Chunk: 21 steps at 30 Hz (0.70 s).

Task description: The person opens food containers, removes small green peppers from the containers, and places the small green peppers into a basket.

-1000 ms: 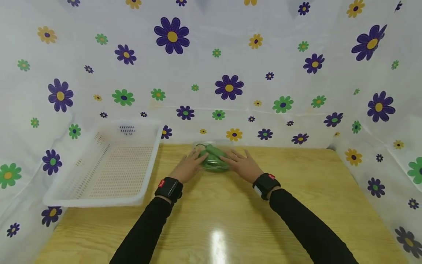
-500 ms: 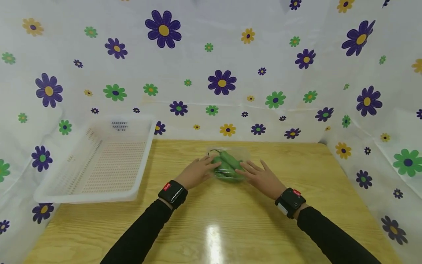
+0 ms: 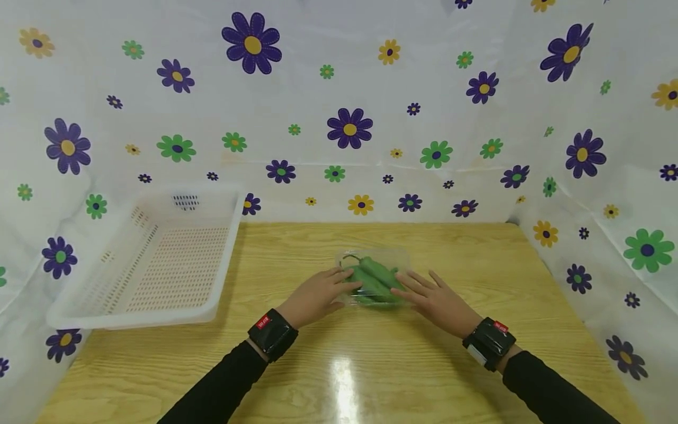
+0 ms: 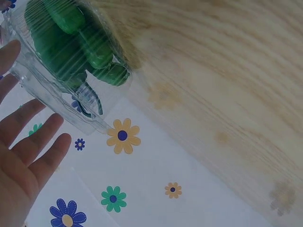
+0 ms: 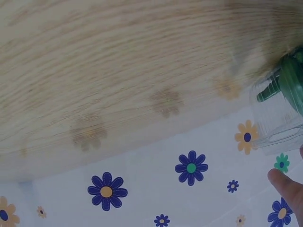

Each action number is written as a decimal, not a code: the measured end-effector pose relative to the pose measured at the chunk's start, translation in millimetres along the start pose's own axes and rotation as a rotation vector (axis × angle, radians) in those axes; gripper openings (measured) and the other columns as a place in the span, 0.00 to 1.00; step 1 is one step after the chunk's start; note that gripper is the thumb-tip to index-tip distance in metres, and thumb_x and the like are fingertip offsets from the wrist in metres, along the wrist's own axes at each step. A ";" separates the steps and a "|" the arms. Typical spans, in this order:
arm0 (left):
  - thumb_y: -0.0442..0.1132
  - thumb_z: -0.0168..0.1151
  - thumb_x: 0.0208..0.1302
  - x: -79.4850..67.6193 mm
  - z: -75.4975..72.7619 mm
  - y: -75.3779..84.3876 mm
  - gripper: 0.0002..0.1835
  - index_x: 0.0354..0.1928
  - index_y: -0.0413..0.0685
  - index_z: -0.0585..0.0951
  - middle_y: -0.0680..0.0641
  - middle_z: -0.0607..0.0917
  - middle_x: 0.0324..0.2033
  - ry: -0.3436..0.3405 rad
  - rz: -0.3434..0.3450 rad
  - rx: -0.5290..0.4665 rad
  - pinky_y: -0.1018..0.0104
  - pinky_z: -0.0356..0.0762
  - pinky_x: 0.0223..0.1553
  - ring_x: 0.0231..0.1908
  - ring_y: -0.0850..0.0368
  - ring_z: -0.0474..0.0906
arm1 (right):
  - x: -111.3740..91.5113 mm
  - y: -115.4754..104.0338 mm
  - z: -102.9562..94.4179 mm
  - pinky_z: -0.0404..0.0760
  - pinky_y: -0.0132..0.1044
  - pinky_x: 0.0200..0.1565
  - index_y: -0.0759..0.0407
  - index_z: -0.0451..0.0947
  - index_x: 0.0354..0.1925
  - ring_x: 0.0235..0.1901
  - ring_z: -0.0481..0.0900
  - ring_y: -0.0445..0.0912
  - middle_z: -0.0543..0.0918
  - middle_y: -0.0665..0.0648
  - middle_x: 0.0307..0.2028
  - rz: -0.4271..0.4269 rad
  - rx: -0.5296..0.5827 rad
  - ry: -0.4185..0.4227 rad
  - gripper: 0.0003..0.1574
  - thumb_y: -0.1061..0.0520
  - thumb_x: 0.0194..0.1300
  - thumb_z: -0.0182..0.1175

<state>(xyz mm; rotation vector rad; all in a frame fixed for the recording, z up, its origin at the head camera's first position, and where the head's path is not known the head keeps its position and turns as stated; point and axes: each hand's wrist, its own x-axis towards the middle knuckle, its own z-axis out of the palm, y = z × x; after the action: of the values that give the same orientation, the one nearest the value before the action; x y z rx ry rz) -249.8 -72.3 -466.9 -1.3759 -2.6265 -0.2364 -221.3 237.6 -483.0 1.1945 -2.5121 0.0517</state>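
Several green peppers (image 3: pixel 377 272) lie in a clear plastic box (image 3: pixel 394 257) on the table. Their curled stems and ribbed skin show through its wall in the left wrist view. My left hand (image 3: pixel 316 295) is at the box's left end, its fingers stretched out and overlapping the near left corner. On the opposite end is my right hand (image 3: pixel 444 305), fingers spread, their tips at the box's right side. From the left wrist, straight fingers (image 4: pixel 46 150) show beside the clear wall. In the right wrist view only a fingertip (image 5: pixel 283 183) and part of the box appear.
A white perforated plastic basket (image 3: pixel 219 282) stands at the left of the wooden table (image 3: pixel 339 353). Flower-patterned white cloth (image 3: pixel 296 76) rises behind the table and along both sides.
Both hands and the box of peppers have come nearer to me and to the right in view. The head view has also shifted slightly. The basket stays on the table.
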 end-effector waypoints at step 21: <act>0.38 0.71 0.51 -13.3 -8.3 -1.5 0.10 0.35 0.52 0.79 0.51 0.79 0.36 0.073 -0.041 -0.036 0.68 0.76 0.35 0.34 0.59 0.77 | 90.9 -56.4 14.7 0.77 0.35 0.42 0.51 0.83 0.34 0.37 0.75 0.43 0.79 0.50 0.36 -0.144 0.153 0.227 0.10 0.55 0.50 0.72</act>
<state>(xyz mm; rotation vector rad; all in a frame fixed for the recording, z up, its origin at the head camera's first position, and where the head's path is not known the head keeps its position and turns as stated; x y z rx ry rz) -243.0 -85.5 -461.9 -1.2997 -2.6045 -0.3352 -235.6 131.0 -473.1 1.3440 -2.2534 0.3295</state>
